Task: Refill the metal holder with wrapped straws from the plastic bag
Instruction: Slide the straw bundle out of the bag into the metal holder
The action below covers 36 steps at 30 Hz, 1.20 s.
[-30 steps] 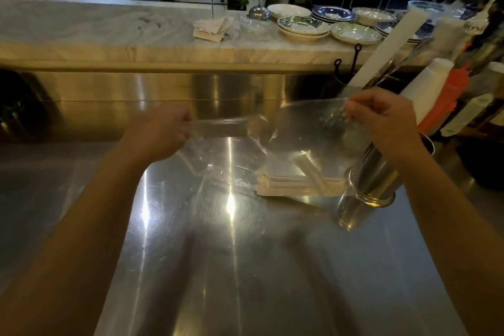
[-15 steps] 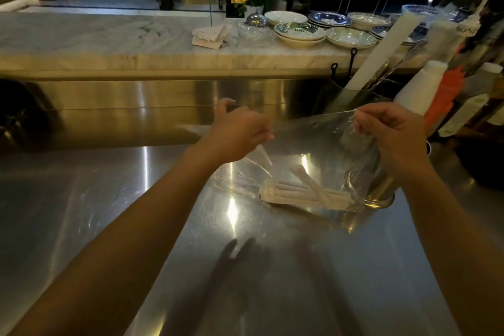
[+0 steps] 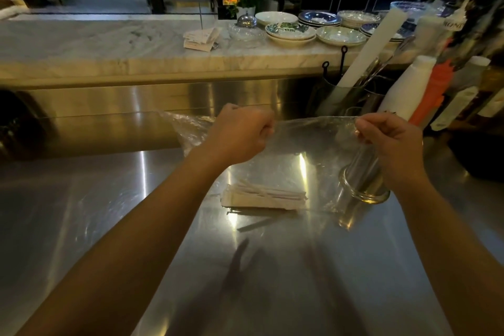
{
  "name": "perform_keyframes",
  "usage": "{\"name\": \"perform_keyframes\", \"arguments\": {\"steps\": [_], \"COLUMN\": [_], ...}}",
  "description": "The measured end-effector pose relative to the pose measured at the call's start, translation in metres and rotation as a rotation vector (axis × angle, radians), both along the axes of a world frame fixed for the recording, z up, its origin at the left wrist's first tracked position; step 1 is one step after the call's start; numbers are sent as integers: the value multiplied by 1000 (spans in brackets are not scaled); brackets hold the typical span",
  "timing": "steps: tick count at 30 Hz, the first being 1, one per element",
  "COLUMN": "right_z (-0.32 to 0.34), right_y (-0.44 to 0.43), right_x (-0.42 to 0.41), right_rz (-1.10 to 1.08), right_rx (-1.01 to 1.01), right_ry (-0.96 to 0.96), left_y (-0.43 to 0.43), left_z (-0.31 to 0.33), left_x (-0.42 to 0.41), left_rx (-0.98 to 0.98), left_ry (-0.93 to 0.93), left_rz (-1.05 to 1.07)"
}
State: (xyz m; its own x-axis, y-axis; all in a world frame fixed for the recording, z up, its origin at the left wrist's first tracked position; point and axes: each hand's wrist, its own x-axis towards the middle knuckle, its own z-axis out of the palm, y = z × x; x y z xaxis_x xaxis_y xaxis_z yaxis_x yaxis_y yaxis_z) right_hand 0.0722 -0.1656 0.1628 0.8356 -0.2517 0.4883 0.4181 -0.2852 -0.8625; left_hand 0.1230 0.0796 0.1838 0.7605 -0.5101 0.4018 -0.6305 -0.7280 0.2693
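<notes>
A clear plastic bag [image 3: 308,144] hangs upright over the steel counter, its top edge stretched between my two hands. My left hand [image 3: 240,136] is closed on the top edge at the left, my right hand [image 3: 387,136] on the top edge at the right. A bundle of white paper-wrapped straws [image 3: 264,195] lies flat in the bag's bottom, resting on the counter. The metal holder [image 3: 362,177], a shiny steel cup, stands just right of the straws, under my right hand and partly behind the bag's film.
The steel counter [image 3: 245,267] spreads toward me. At the back right stand a utensil pot with a white roll [image 3: 368,52] and white and orange squeeze bottles [image 3: 409,87]. A raised marble ledge [image 3: 109,43] carries stacked plates [image 3: 291,31] and paper slips.
My left hand has slid right along the bag's top edge, from far left to close beside my right hand. The bag now hangs narrower, and the straws have settled flat.
</notes>
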Motion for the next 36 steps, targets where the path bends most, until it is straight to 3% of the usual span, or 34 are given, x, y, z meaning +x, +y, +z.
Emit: {"name": "perform_keyframes", "arguments": {"steps": [7, 13, 19, 27, 36], "right_z": [-15, -55, -83, -120, -134], "right_y": [8, -8, -13, -23, -19], "right_x": [0, -9, -23, -24, -31], "right_rz": [10, 26, -40, -50, -67], "right_rx": [45, 91, 182, 296, 516], "right_ry": [45, 310, 369, 589, 535], "left_y": [-17, -17, -5, 2, -12], "left_z": [-2, 6, 1, 20, 80], "left_x": [0, 10, 16, 11, 14], "left_rx": [93, 79, 264, 183, 112], "left_ry": [-21, -71, 195, 150, 43], "left_rz": [-29, -39, -11, -31, -71]}}
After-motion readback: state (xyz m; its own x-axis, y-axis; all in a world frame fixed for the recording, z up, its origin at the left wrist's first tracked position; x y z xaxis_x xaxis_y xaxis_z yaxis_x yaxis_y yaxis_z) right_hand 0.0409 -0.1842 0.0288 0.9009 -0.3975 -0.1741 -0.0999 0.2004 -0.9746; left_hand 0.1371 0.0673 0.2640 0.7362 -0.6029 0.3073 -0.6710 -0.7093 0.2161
